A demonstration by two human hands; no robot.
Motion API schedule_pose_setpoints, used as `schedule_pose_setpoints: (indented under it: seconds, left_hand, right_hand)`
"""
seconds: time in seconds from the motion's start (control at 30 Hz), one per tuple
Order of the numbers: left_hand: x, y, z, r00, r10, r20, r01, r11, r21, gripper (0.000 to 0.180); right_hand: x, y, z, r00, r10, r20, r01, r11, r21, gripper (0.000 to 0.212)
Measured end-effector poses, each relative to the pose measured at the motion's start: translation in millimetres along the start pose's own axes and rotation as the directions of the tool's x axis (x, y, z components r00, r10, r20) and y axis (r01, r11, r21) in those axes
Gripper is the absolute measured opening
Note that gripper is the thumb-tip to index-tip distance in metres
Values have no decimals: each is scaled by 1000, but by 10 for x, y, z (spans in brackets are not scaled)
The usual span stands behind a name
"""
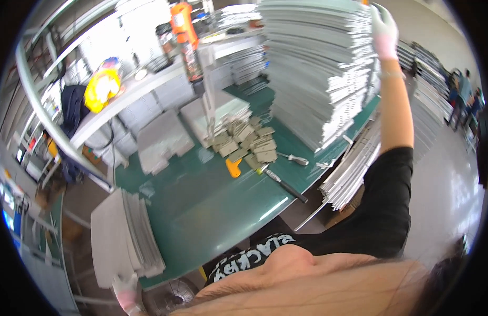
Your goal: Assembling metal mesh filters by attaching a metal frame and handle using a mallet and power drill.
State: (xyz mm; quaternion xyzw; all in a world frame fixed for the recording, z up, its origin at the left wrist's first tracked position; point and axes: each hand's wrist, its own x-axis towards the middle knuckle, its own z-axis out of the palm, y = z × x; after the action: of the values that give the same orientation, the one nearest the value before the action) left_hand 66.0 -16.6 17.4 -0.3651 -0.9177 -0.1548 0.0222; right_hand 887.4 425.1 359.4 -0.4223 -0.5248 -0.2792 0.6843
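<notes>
My right hand (385, 32), in a white and pink glove, is raised at the upper corner of a tall stack of pale grey sheet panels (312, 73). Its fingers stretch up by the panel edges, and the frame's top cuts off the stack. Low at the left, my left hand (126, 293), gloved alike, is at the near corner of a shorter stack of grey panels (117, 237). The fingers there look apart; whether they bear on a panel is hard to see. Both stacks stand on a green-topped table (202, 221).
Small grey-green plates (249, 139) lie heaped mid-table beside an orange-yellow T-shaped tool (233, 168), a screwdriver (294, 158) and a black-handled tool (289, 189). An orange power driver (185, 31) hangs above. Long strips (344, 179) lie beyond the right edge. People (462, 97) stand far right.
</notes>
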Motion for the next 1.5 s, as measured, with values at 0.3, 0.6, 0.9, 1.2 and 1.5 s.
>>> schedule_pose_setpoints:
  seconds: [0.3,0.6,0.9,1.2,1.5]
  left_hand:
    - [83,20,-406,984,-100,146,116,987,-108,86]
    - [-175,621,-1321,990,-140,9,93,606,-790,63]
    - [-895,2535,242,886,463,31,-463,886,-3,83]
    - [-187,2790,1400,721,660,211,-666,744,-50,75]
    - [-43,2614,1868,808,554,200,-561,827,-26,85]
  right_hand:
    - [-2777,-778,-439,771,96,629,-232,963,137,28]
    - [-4702,-1440,-631,265,414,871,-896,441,63,25]
    - [-4792,-2433,217,398,-157,904,-638,661,395,38]
    - [-5504,-2508,1217,-101,-301,948,-27,954,300,55]
    - [-4873,-2839,3450,472,-56,880,-96,989,115,55]
